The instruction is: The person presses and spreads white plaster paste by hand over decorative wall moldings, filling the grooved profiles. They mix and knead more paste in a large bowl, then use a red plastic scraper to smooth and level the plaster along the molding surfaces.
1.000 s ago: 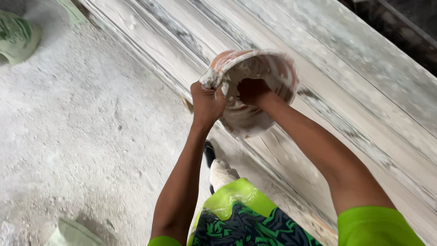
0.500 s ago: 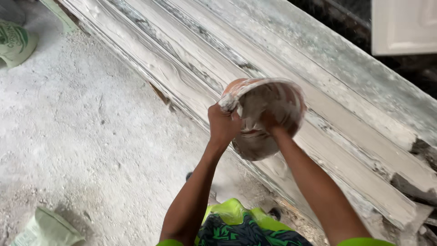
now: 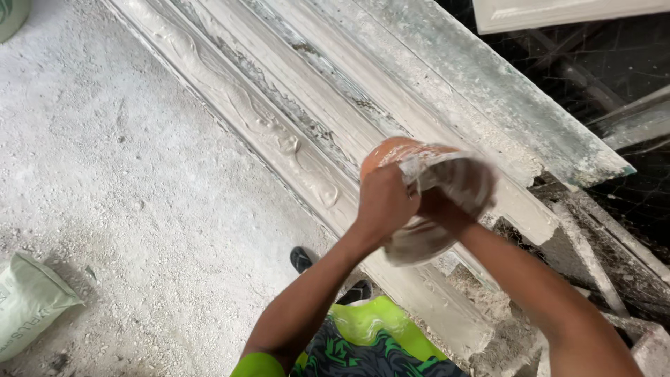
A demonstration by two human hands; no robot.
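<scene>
My left hand grips the rim of an orange bowl that is smeared with white plaster. The bowl is tipped on its side above a long plaster moulding form. My right hand reaches into the bowl's mouth, its fingers hidden inside, so whether it holds anything I cannot see. Wet white plaster lies in a wavy line along the near channel of the form.
A pale green sack lies on the dusty white floor at lower left. The form's near end is broken and crumbly. A dark gap with netting opens at upper right, under a white board.
The bowl and both hands have moved right along the form toward its near end. A wavy line of wet plaster now shows in the channel behind them.
</scene>
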